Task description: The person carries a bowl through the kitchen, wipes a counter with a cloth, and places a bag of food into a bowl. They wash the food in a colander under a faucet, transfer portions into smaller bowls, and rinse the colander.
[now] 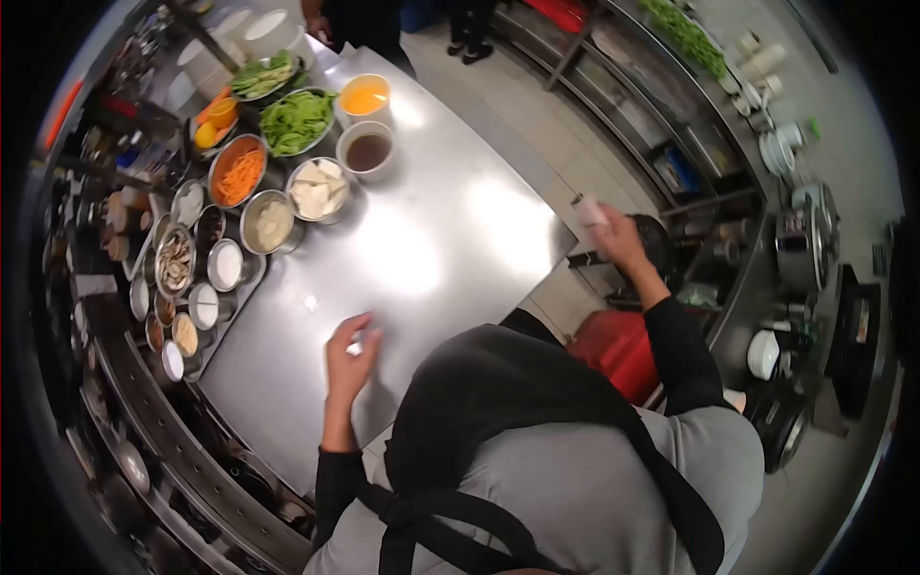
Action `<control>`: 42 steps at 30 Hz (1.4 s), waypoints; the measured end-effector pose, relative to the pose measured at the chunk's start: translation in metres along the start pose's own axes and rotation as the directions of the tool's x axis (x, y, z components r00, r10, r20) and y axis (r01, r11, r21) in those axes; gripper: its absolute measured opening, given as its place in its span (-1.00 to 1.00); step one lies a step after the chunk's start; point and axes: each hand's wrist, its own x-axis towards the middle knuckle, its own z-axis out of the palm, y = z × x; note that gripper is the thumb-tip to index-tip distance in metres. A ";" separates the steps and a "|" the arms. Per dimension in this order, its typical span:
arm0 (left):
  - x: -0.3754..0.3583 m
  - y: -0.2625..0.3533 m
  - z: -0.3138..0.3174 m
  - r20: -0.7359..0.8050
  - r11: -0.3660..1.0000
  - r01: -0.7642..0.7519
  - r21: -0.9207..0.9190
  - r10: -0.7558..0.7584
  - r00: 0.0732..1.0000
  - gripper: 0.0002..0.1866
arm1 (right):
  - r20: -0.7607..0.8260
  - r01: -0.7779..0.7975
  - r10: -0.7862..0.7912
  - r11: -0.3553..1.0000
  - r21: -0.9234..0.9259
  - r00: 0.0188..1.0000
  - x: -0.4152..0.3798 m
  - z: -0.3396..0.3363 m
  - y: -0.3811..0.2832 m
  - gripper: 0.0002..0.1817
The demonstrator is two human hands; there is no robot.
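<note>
My left hand (351, 362) is over the near part of the steel table (422, 230), its fingers curled. A small whitish bit shows between thumb and fingers, too small to name. Off the table's right edge, my right hand (618, 241) is raised and slightly blurred. Its fingers close on a pale, whitish object (591, 211) with a dark tip, whose kind I cannot make out. Neither hand touches the bowls. Nearest to my left hand are a bowl of white powder (225, 264) and a bowl of pale slices (269, 222).
Shredded carrot (239, 173), green leaves (296, 122), tofu-like slabs (318, 188), dark liquid (369, 152) and beaten egg (365, 95) stand in bowls at the far left. A red bin (618, 355) is beside me on the right. Shelves (661, 115) line the right; a person's feet (470, 50) show behind.
</note>
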 end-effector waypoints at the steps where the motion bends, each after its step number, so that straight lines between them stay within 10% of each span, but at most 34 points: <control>1: 0.013 0.008 0.017 0.050 1.000 0.000 -0.015 0.001 0.999 -0.64 | 0.162 -0.003 -0.021 0.989 0.148 0.987 0.009 0.020 -0.023 -0.51; 5: 0.055 0.027 0.088 0.131 0.947 -0.307 0.091 0.294 0.947 -0.39 | 0.363 0.386 -0.381 0.920 0.064 0.850 0.000 0.081 -0.119 -0.50; 8: 0.072 0.012 0.133 0.292 0.774 -0.537 0.336 0.456 0.841 -0.33 | 0.361 0.237 -0.277 0.960 0.151 0.890 0.016 0.064 -0.079 -0.56; 15: 0.177 0.087 0.229 0.281 0.686 -0.575 0.445 0.503 0.818 -0.39 | -0.010 0.146 -0.147 0.970 0.195 0.989 0.044 -0.033 0.063 -0.80; 17: 0.243 0.094 0.260 0.048 0.842 -0.316 0.437 0.329 0.943 -0.47 | -0.010 0.131 -0.131 0.980 0.149 0.991 0.058 -0.061 0.111 -0.82; 22: 0.398 0.052 0.247 -0.063 0.504 -0.390 0.770 0.670 0.740 -0.58 | 0.029 0.000 -0.003 0.996 0.095 1.000 0.081 -0.151 0.216 -0.78; 23: 0.403 0.052 0.244 -0.042 0.443 -0.328 0.835 0.644 0.764 -0.58 | 0.045 -0.040 0.038 0.998 0.039 0.998 0.086 -0.172 0.229 -0.77; 24: 0.386 0.091 0.244 -0.184 0.758 -0.169 0.630 0.357 0.916 -0.60 | 0.013 -0.043 0.043 0.999 0.030 0.999 0.089 -0.192 0.243 -0.76; 26: 0.370 0.058 0.227 0.039 0.336 -0.300 0.893 0.605 0.795 -0.63 | -0.069 -0.094 0.097 0.995 0.044 0.993 0.095 -0.220 0.270 -0.74; 28: 0.347 0.043 0.217 0.135 0.216 -0.179 0.960 0.205 0.969 -0.67 | -0.211 -0.140 0.180 0.971 0.193 0.961 0.095 -0.237 0.305 -0.75; 33: 0.332 0.161 0.239 -0.129 0.372 0.176 0.911 -0.148 0.981 -0.57 | -0.217 -0.392 0.425 0.903 0.179 0.879 0.100 -0.229 0.381 -0.78; 37: 0.378 0.213 0.298 -0.285 0.826 -0.080 0.558 0.281 0.916 -0.60 | -0.154 -0.215 0.247 0.957 0.196 0.957 0.168 -0.225 0.385 -0.75; 42: 0.471 0.219 0.432 0.145 0.932 -0.206 0.298 0.169 0.975 -0.61 | -0.040 -0.075 0.080 0.992 0.099 0.996 0.320 -0.287 0.339 -0.80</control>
